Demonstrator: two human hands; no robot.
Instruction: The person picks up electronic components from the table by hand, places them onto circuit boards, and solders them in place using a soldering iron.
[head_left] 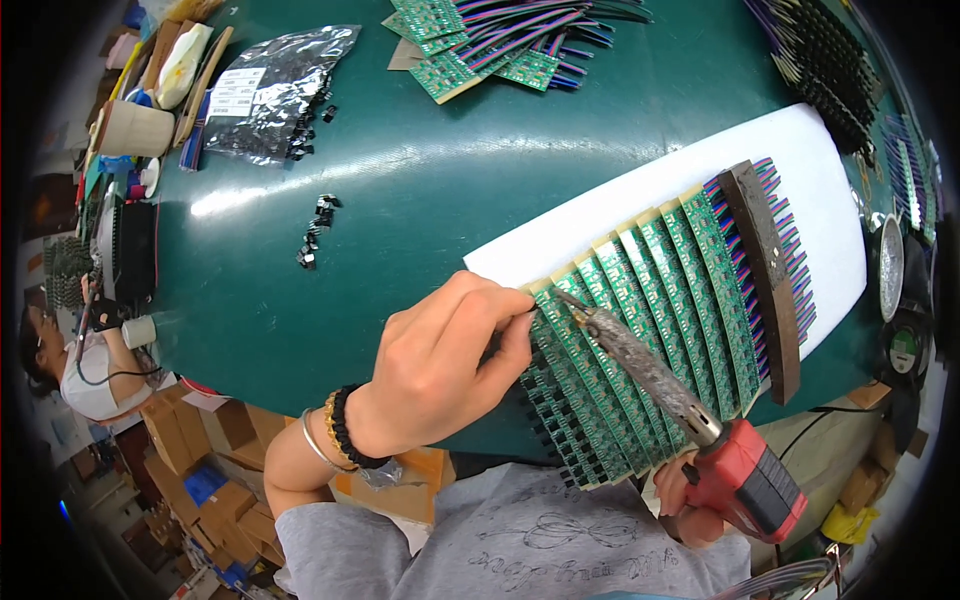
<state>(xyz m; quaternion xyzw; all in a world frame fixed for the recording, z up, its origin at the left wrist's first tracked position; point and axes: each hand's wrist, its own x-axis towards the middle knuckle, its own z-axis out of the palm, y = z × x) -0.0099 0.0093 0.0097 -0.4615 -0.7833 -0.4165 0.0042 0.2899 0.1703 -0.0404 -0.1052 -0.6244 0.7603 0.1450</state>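
My left hand is closed in a pinch at the upper left corner of a row of green circuit boards; whatever sits between its fingertips is too small to make out. Wrapped round the red handle of a soldering gun, my right hand is partly hidden behind it. The iron's tip reaches the boards just right of my left fingertips. Black connectors line the near left edge of the boards. Coloured wires run from their right side under a dark brown bar.
A white sheet lies under the boards on the green table. Loose black connectors and a bag of them are at left. More wired boards lie at the back. A co-worker sits at far left.
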